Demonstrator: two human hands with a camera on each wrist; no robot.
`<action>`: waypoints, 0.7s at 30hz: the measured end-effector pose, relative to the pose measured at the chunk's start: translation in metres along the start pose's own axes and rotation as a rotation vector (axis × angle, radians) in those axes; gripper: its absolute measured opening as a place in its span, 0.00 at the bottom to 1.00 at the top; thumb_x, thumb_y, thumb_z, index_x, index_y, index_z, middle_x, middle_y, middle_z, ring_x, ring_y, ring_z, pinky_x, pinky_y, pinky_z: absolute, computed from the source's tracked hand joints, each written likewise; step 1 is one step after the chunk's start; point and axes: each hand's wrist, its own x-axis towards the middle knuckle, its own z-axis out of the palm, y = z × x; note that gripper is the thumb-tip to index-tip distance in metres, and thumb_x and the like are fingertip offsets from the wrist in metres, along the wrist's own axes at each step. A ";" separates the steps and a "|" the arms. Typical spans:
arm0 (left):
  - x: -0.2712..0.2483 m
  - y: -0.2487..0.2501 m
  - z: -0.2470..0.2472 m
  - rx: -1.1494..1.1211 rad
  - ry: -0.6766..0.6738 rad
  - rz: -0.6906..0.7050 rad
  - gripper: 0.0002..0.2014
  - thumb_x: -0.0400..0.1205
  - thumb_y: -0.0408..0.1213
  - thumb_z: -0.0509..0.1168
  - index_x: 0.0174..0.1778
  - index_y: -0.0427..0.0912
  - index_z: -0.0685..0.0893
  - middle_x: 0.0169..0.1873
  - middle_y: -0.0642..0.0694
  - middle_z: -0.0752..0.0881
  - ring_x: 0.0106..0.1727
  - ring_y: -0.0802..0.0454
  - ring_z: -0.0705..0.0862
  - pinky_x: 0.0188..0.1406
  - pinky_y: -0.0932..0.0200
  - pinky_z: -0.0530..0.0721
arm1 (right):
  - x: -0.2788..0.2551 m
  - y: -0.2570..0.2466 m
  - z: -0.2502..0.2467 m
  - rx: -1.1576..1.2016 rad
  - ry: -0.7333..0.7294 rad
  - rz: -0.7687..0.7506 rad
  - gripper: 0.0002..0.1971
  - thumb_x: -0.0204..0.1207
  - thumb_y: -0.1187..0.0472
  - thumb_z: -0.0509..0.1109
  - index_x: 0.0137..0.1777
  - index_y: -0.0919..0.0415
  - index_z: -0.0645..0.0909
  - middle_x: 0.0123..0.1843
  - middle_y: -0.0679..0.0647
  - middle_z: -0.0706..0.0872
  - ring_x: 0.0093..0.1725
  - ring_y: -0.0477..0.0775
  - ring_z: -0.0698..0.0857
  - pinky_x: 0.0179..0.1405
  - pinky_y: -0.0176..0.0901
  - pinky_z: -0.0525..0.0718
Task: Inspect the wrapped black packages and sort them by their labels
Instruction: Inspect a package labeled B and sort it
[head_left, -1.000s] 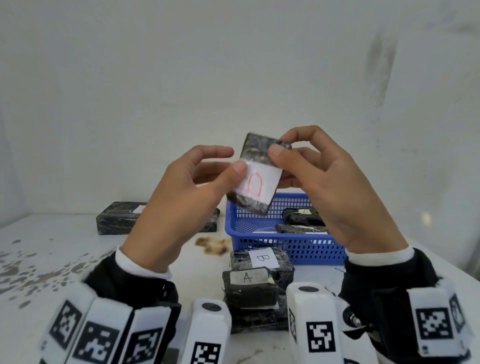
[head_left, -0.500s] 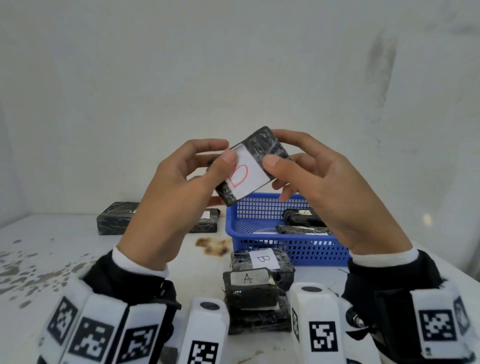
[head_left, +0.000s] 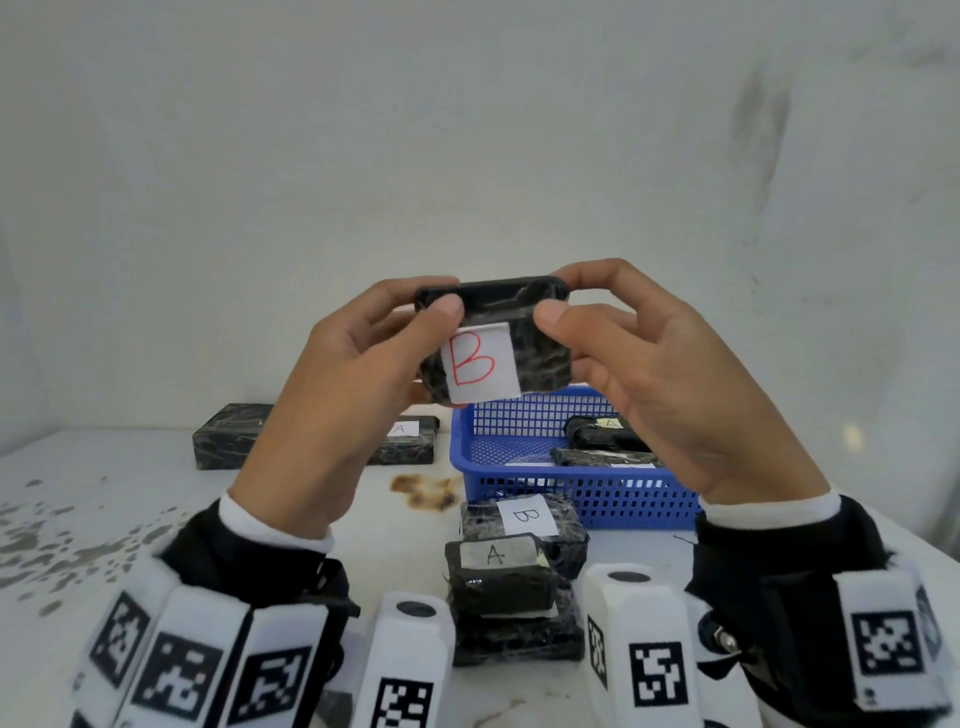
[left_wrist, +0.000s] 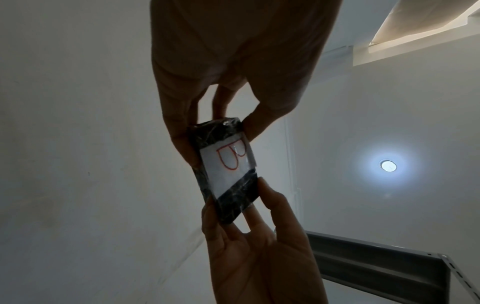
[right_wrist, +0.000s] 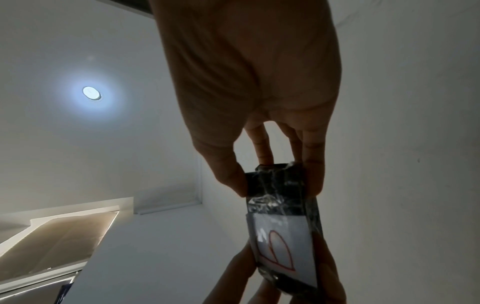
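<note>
- Both hands hold one wrapped black package (head_left: 493, 345) up at chest height above the counter (head_left: 130, 493): left hand (head_left: 358, 374) and right hand (head_left: 654, 364) each pinch an end, thumbs in front.
- Its label (head_left: 480, 362) reads B, upright; best keep thumbs off the letter (nearly touching).
- Below sits a small pile (head_left: 514, 566) topped with A and B packages, crowding any landing.
- Blue basket (head_left: 587, 496) just behind holds two more; another package lies far left (head_left: 228, 441).

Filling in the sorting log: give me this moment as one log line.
phase: label check | held: package, both hands | left hand pinches | right hand pinches | label: red B | not yet sorted
</note>
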 end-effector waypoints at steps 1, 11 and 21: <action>0.001 -0.001 -0.001 0.003 -0.005 -0.016 0.09 0.83 0.35 0.65 0.56 0.39 0.87 0.47 0.41 0.91 0.44 0.49 0.88 0.44 0.57 0.87 | 0.000 0.000 0.001 0.000 -0.001 -0.001 0.13 0.71 0.49 0.79 0.53 0.49 0.84 0.49 0.57 0.94 0.51 0.61 0.93 0.69 0.66 0.82; 0.002 -0.004 -0.001 0.048 -0.040 -0.013 0.10 0.82 0.34 0.64 0.56 0.43 0.87 0.50 0.40 0.92 0.45 0.49 0.89 0.56 0.50 0.84 | 0.000 0.002 0.004 -0.058 -0.026 -0.012 0.15 0.66 0.45 0.77 0.54 0.40 0.87 0.48 0.52 0.91 0.48 0.51 0.91 0.69 0.66 0.82; 0.006 -0.012 0.002 0.058 0.016 -0.003 0.20 0.80 0.51 0.64 0.56 0.40 0.89 0.49 0.39 0.92 0.56 0.37 0.88 0.59 0.49 0.87 | -0.003 0.000 -0.008 -0.244 -0.087 -0.084 0.11 0.78 0.58 0.76 0.55 0.42 0.83 0.47 0.48 0.93 0.43 0.53 0.93 0.53 0.48 0.90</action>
